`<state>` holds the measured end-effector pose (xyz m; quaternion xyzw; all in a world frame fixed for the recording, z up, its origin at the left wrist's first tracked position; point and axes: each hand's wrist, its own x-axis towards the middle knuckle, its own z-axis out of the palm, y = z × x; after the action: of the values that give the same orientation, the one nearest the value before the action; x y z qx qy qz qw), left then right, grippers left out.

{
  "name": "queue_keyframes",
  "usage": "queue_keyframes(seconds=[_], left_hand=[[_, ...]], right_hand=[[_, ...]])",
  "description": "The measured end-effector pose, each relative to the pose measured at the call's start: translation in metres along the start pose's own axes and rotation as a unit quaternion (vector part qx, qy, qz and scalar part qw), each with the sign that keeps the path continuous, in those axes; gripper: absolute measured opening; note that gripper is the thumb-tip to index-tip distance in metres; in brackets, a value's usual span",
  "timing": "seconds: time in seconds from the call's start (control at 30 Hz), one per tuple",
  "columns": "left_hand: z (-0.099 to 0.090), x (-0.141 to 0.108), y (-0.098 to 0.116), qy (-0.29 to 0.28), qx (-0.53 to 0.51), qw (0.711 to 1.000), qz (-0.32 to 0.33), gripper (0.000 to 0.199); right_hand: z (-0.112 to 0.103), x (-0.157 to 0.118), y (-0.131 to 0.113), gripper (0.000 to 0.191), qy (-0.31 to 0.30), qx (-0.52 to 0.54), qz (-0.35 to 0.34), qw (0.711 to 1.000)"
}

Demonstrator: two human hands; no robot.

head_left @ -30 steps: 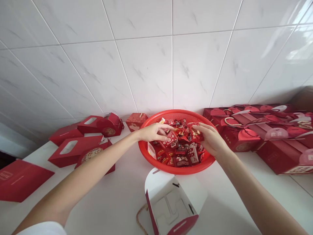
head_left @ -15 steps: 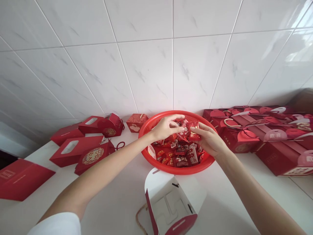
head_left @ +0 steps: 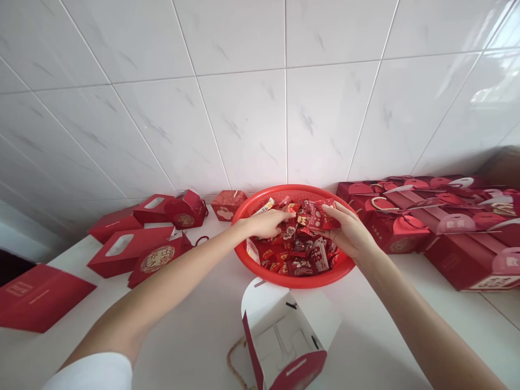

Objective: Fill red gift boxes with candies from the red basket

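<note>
My right hand (head_left: 347,230) is closed on several red wrapped candies (head_left: 314,216), held over the right side of a red plastic basket (head_left: 292,283). Inside the basket, at its left side, my left hand (head_left: 268,223) reaches among the loose wrapped candies (head_left: 298,265). Its index finger is stretched out toward the right, and the other fingers are partly hidden below. In front of the basket stands an open gift box (head_left: 280,346), white inside and dark red outside, with a rope handle (head_left: 233,363). Its inside shows only bare white walls and bottom flaps.
Red gift boxes (head_left: 152,262) stand at the left, and a small patterned box (head_left: 228,206) is behind the basket's left rim. Rows of closed red boxes (head_left: 459,260) fill the right. A tiled wall (head_left: 244,124) rises behind the white tabletop (head_left: 182,336).
My left hand has moved down and slightly left, away from the candies in my right hand, into the basket. My right hand still holds its candies in nearly the same place.
</note>
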<state>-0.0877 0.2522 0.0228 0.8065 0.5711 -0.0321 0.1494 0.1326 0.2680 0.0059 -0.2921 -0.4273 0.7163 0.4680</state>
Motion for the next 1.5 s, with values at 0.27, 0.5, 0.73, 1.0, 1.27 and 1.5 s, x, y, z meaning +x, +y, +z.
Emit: queue_keyframes(seconds=[0.27, 0.5, 0.73, 1.0, 1.27, 1.5], left_hand=[[0.004, 0.016, -0.008, -0.029, 0.005, 0.997, 0.07, 0.077], [0.01, 0.019, -0.008, -0.025, 0.012, 0.999, 0.027, 0.063], [0.006, 0.012, -0.005, -0.074, -0.041, 0.996, 0.005, 0.069], [0.005, 0.011, 0.0, -0.168, -0.021, 0.985, -0.038, 0.049], [0.005, 0.008, 0.001, -0.064, 0.035, 0.994, -0.083, 0.024], [0.005, 0.013, -0.013, 0.052, -0.064, 0.995, -0.06, 0.034]], right_hand=[[0.001, 0.0, 0.001, 0.032, 0.034, -0.014, -0.002, 0.999], [0.002, 0.001, 0.0, 0.027, 0.033, -0.005, 0.009, 0.999], [0.005, 0.0, -0.002, 0.024, 0.045, -0.006, 0.012, 0.999], [0.004, 0.0, 0.0, 0.027, 0.046, -0.007, 0.01, 0.999], [0.003, 0.0, 0.0, 0.027, 0.048, -0.002, 0.011, 0.999], [0.003, 0.001, 0.001, 0.023, 0.048, 0.003, 0.002, 0.999]])
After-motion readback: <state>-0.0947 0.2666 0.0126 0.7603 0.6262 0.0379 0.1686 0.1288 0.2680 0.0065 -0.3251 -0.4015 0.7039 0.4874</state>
